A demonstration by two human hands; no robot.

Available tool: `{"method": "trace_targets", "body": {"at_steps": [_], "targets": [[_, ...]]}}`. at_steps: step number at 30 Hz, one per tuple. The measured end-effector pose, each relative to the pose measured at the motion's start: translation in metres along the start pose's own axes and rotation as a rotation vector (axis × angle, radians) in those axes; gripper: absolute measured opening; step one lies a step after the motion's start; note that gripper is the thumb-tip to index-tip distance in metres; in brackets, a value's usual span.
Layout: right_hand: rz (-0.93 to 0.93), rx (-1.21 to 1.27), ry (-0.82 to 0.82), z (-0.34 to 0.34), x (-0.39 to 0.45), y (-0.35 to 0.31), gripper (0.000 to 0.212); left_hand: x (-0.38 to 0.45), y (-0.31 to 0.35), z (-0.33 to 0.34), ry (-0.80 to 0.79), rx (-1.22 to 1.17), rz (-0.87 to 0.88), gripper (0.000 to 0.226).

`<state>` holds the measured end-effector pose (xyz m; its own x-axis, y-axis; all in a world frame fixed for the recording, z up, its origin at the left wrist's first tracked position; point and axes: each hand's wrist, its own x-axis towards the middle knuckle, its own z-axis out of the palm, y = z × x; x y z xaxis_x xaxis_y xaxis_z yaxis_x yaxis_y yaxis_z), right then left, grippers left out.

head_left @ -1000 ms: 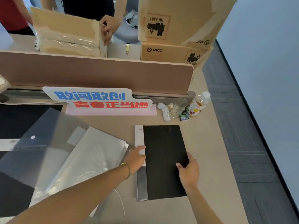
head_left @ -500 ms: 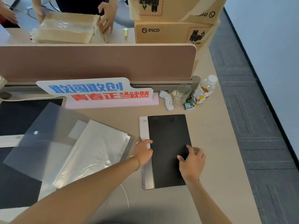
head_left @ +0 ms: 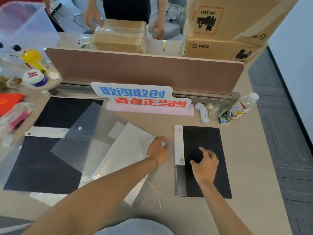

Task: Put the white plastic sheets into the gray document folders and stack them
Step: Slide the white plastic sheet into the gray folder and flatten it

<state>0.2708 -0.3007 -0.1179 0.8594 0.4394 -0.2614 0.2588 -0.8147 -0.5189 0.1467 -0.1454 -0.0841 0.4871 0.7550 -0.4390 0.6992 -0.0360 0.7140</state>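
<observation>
A dark folder (head_left: 211, 141) with a white and gray spine strip lies flat on the desk at the right. My right hand (head_left: 205, 165) rests on its cover, fingers spread, holding nothing. My left hand (head_left: 158, 150) sits just left of the folder, its fingers at the upper corner of a white plastic sheet (head_left: 128, 150). A translucent gray document folder (head_left: 84, 141) with a snap button overlaps that sheet on the left. More dark folders (head_left: 39, 167) lie under it at the left.
A sign with blue and red characters (head_left: 140, 97) stands before the brown divider (head_left: 152, 72). A drink bottle (head_left: 242, 107), a glass and a white handheld device sit at the back right. Jars and bags crowd the far left. Another person's hands handle a wrapped package beyond the divider.
My left hand has left the dark folder's spine and moved left to the corner of the white sheet. My right hand stays on the cover. The view has shifted, showing more of the desk's left side.
</observation>
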Motion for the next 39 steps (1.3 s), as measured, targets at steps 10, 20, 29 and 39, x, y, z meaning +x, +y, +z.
{"method": "trace_targets", "body": {"at_steps": [10, 20, 29, 39], "targets": [[-0.162, 0.197, -0.156, 0.035, -0.049, -0.088, 0.058, -0.012, -0.082, -0.104, 0.107, -0.050, -0.060, 0.057], [-0.228, 0.152, -0.338, 0.103, -0.101, -0.155, 0.058, -0.017, -0.187, -0.212, 0.232, -0.022, -0.148, 0.044], [-0.368, -0.096, -0.572, 0.164, -0.130, -0.205, 0.059, 0.009, -0.239, -0.293, 0.308, 0.130, -0.200, 0.050], [-0.261, -0.216, -0.645, 0.189, -0.135, -0.195, 0.070, 0.044, -0.255, -0.319, 0.176, 0.186, -0.201, 0.056]]}}
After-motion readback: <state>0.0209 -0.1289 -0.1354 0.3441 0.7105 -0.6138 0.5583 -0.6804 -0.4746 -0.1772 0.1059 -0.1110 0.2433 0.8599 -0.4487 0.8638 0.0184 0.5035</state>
